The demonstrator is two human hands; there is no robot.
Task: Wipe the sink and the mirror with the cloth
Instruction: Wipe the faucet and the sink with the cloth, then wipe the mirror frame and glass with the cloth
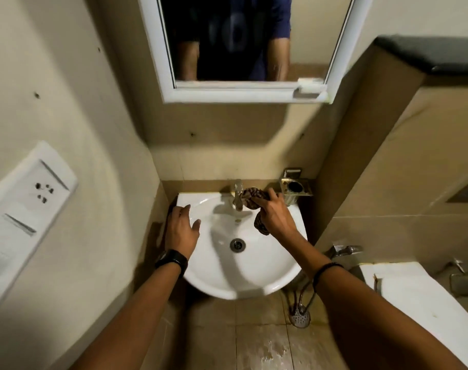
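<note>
The cloth (255, 202) is brown with a pattern, and it is all bunched up. It sits at the back of the sink (254, 279), pressed right beside the tap (237, 194). One end of it hangs down into the bowl under the palm.

The right hand (274, 213) is grasping the cloth, with the fingers curled over the top of it. There is a thin dark band (325, 271) on that wrist.

The left hand (181, 229) lies on the left rim of the sink. Its fingers are loose and spread, holding nothing. A black watch (173, 260) is on that wrist.

The sink is white and round at the front. Its drain (237, 244) is in the middle of the bowl. The tap is shiny and stands at the back, in the middle.

Just to the right of the tap, on the wall, is a shiny metal holder (297, 189) with a dark cup in it.

Above the sink hangs the mirror (158, 62) with a white frame. In it you can see a dark shirt and two arms.

On the left wall is a white switch board (22, 209) with a socket. To the right, low down, is a white toilet tank (414, 295). The floor (262, 340) has tan tiles and looks a bit wet.
</note>
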